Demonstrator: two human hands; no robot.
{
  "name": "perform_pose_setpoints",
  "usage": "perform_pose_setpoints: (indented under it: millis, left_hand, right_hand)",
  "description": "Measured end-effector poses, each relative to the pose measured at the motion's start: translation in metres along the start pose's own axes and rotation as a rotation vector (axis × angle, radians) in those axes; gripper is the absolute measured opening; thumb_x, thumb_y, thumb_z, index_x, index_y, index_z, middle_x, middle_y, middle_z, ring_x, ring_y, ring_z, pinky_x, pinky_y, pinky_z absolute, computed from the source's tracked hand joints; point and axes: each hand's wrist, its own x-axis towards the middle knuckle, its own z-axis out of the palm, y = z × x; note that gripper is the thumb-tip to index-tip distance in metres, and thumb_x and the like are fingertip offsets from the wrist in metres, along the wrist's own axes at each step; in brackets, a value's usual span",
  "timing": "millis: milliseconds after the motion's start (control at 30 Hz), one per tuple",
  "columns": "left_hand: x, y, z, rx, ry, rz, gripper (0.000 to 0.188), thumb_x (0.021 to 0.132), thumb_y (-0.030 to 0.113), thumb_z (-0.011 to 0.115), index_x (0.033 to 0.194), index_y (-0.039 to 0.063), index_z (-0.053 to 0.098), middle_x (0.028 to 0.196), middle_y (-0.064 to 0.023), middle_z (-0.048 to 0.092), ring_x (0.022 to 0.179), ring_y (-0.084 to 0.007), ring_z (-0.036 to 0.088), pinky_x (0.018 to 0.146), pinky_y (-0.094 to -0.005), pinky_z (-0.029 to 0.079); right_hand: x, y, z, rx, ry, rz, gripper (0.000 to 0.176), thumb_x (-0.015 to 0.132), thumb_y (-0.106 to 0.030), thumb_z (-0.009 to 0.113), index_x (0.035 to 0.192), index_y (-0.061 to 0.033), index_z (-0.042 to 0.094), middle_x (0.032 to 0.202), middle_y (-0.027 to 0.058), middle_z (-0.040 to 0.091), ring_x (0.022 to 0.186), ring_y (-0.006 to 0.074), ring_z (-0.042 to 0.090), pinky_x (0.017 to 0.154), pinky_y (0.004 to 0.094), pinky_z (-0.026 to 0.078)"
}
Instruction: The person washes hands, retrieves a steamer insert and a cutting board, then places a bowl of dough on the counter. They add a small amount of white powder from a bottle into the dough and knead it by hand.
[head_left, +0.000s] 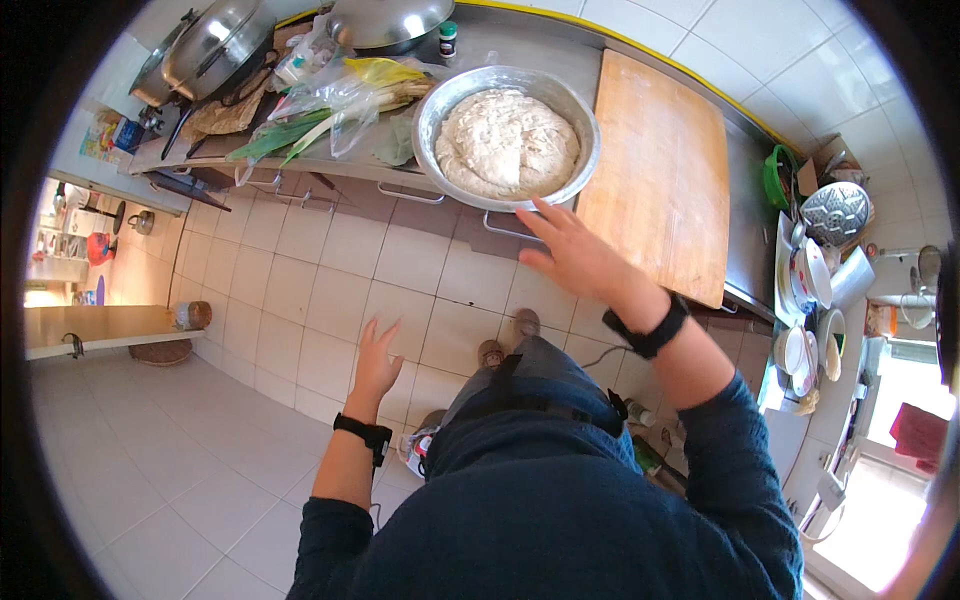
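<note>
A wide metal basin (424, 124) sits on the counter, holding a large mass of floury dough (487, 139). My right hand (574, 255) is near the basin's front rim, its fingers apart and nothing in them. Whether a fingertip touches the rim I cannot tell. To the right of the basin lies a wooden board (660, 165), its near left corner close to my right hand. My left hand (375, 364) hangs over the tiled floor, away from the counter, with spread fingers and no object in it. A black band circles each wrist.
Leeks (330, 124) and plastic bags lie left of the basin. Behind them are a metal wok lid (394, 22), a small green-capped jar (448, 39) and a large pot (217, 49). Stacked bowls (810, 274) and a metal strainer (836, 214) stand at the right. Drawer handles (411, 195) project from the counter front.
</note>
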Motion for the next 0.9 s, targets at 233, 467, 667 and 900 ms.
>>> perform_pose_setpoints:
  millis: [233, 467, 667, 900]
  left_hand:
    - [-0.031, -0.036, -0.006, -0.070, 0.046, -0.262, 0.066, 0.067, 0.004, 0.076, 0.129, 0.014, 0.054, 0.145, -0.0258, 0.029, 0.128, -0.0421, 0.038, 0.106, -0.0445, 0.036]
    - [-0.019, -0.051, -0.028, -0.073, 0.104, -0.495, 0.062, 0.070, 0.007, 0.076, 0.128, 0.014, 0.056, 0.144, -0.0246, 0.030, 0.125, -0.0411, 0.042, 0.101, -0.0443, 0.041]
    - [0.018, -0.051, -0.045, -0.101, 0.099, -0.473, 0.060, 0.071, 0.008, 0.076, 0.127, 0.012, 0.057, 0.142, -0.0244, 0.034, 0.123, -0.0416, 0.045, 0.101, -0.0439, 0.042]
    - [0.078, -0.052, -0.082, -0.102, 0.095, -0.375, 0.055, 0.073, 0.008, 0.074, 0.126, 0.013, 0.058, 0.142, -0.0231, 0.036, 0.124, -0.0400, 0.044, 0.101, -0.0441, 0.041]
  right_hand:
    - [0.139, 0.036, -0.025, -0.434, -0.447, -0.125, 0.056, 0.100, -0.034, 0.036, 0.148, -0.0096, 0.021, 0.149, 0.0302, 0.019, 0.139, 0.0472, 0.018, 0.115, 0.0517, 0.015]
    - [0.192, 0.055, -0.007, -0.373, -0.734, 0.081, 0.074, 0.091, -0.039, 0.041, 0.152, -0.0199, 0.004, 0.155, 0.0240, 0.004, 0.136, 0.0568, 0.009, 0.113, 0.0581, 0.014]
    - [0.207, 0.055, -0.016, -0.333, -0.860, 0.059, 0.066, 0.091, -0.036, 0.034, 0.151, -0.0158, 0.014, 0.153, 0.0259, 0.015, 0.135, 0.0582, 0.014, 0.113, 0.0573, 0.013]
    - [0.211, 0.034, -0.046, -0.384, -0.514, -0.032, 0.065, 0.090, -0.031, 0.043, 0.149, -0.0200, 0.020, 0.156, 0.0147, 0.015, 0.137, 0.0516, 0.017, 0.101, 0.0662, 0.032]
